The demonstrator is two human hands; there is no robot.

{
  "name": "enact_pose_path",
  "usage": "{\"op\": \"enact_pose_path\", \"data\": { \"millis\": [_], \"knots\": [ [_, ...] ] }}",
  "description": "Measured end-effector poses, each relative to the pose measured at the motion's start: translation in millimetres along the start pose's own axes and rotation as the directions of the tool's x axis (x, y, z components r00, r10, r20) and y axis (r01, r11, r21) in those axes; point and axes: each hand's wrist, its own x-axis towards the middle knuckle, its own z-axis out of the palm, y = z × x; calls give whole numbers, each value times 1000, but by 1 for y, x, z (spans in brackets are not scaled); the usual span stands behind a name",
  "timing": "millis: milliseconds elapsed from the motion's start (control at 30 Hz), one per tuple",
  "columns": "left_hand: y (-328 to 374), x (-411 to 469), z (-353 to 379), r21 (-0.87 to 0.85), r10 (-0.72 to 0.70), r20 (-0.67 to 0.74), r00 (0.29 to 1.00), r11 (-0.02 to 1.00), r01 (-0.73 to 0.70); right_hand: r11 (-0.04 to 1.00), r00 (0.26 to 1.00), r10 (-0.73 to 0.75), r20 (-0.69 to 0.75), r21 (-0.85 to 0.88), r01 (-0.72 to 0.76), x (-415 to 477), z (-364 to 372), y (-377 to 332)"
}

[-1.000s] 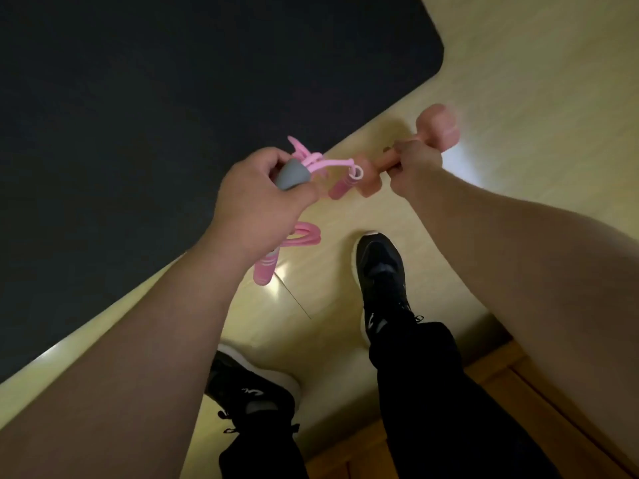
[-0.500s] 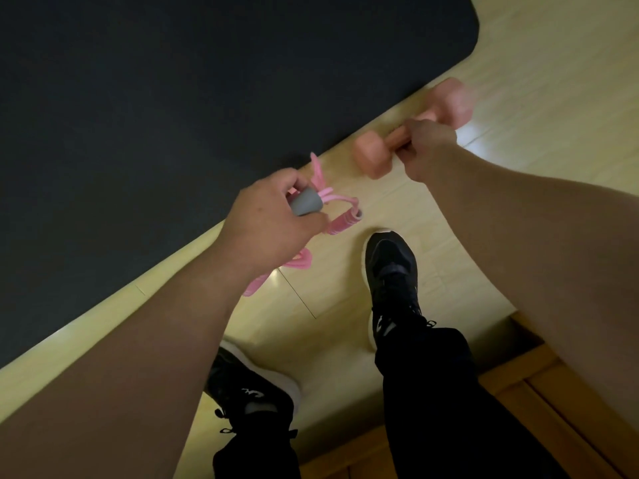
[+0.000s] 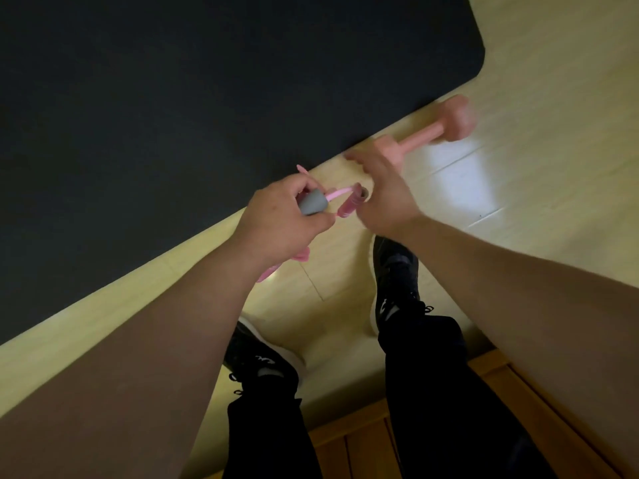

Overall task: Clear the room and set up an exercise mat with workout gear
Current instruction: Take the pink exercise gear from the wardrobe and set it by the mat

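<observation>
A black exercise mat (image 3: 173, 98) covers the floor at upper left. My left hand (image 3: 280, 223) grips a bundled pink jump rope (image 3: 347, 207) by its grey handle end, just above the floor beside the mat's edge. A pink dumbbell (image 3: 425, 134) lies on the pale floor along the mat's edge, near its rounded corner. My right hand (image 3: 383, 195) is off the dumbbell, fingers spread and blurred, right next to the rope's pink handle. I cannot tell whether it touches the rope.
My two feet in black shoes (image 3: 396, 267) (image 3: 262, 357) stand on the pale wooden floor (image 3: 518, 184) close to the mat. A brown slatted wooden surface (image 3: 363, 444) lies at the bottom right behind my legs.
My right hand has let go of the pink dumbbell, which now rests on the floor, and has moved back toward the jump rope. My left hand keeps hold of the rope.
</observation>
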Motion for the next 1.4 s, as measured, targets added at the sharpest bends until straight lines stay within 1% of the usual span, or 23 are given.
{"op": "enact_pose_path", "data": {
  "millis": [33,67,100,133,200,267,333,400,467,533,633,700,800,833,867,900,933,967,1033,1167,1233,1300,1400],
  "knots": [
    [-2,-2,-1,10,10,7,1000,1000,-10,997,992,-60,115,-37,65,-6,5,-2],
    [-6,-6,-4,35,22,16,1000,999,-22,990,975,-101,200,-74,118,-9,12,-4],
    [-11,-9,-6,60,30,34,999,998,-32,982,960,-130,249,-99,159,-12,19,-8],
    [-16,-13,-7,75,32,52,998,997,-36,976,953,-150,261,-117,186,-14,26,-11],
    [-27,-20,-11,90,28,62,998,995,-33,971,965,-159,207,-147,191,-16,37,-20],
    [-35,-29,-13,56,-21,44,999,998,19,949,976,-144,160,-256,182,-16,43,-27],
    [-43,-37,-13,-31,-74,7,997,997,75,886,968,-178,176,-399,235,-18,48,-32],
    [-51,-42,-15,-155,-161,-52,986,976,151,830,953,-219,208,-474,294,-23,55,-36],
    [-62,-47,-18,-310,-282,-95,955,920,241,802,949,-231,215,-511,311,-29,66,-36],
    [-67,-48,-20,-443,-386,-113,916,844,301,787,949,-241,203,-531,313,-32,68,-34],
    [-82,-55,-25,-612,-483,-114,868,723,321,749,947,-236,217,-580,320,-43,80,-33],
    [-93,-57,-26,-639,-519,-154,840,701,316,717,948,-192,252,-624,311,-50,86,-34],
    [-110,-68,-30,-664,-543,-256,800,700,262,654,949,-133,285,-695,300,-64,102,-37],
    [-115,-72,-34,-698,-554,-280,784,678,231,647,949,-118,293,-702,297,-69,107,-39],
    [-119,-77,-38,-749,-574,-289,766,634,192,651,946,-109,305,-697,300,-74,112,-41],
    [-121,-81,-42,-809,-601,-282,748,568,151,650,940,-100,328,-693,311,-80,117,-42],
    [-124,-86,-47,-851,-624,-280,729,513,112,632,929,-101,357,-698,337,-86,121,-43],
    [-127,-90,-52,-871,-635,-291,716,486,77,599,916,-107,386,-711,369,-91,126,-43],
    [-136,-98,-60,-879,-639,-336,692,477,14,540,900,-110,421,-735,410,-99,137,-43],
    [-152,-111,-69,-882,-645,-412,643,459,-105,466,893,-59,447,-778,420,-110,151,-44],
    [-156,-116,-73,-883,-645,-437,627,438,-165,431,900,-34,434,-807,405,-112,155,-43],
    [-161,-120,-75,-889,-657,-444,609,406,-210,430,918,3,397,-829,357,-115,159,-43],
    [-169,-123,-76,-900,-686,-436,583,315,-302,382,934,41,354,-870,313,-112,165,-40]
  ]
}}
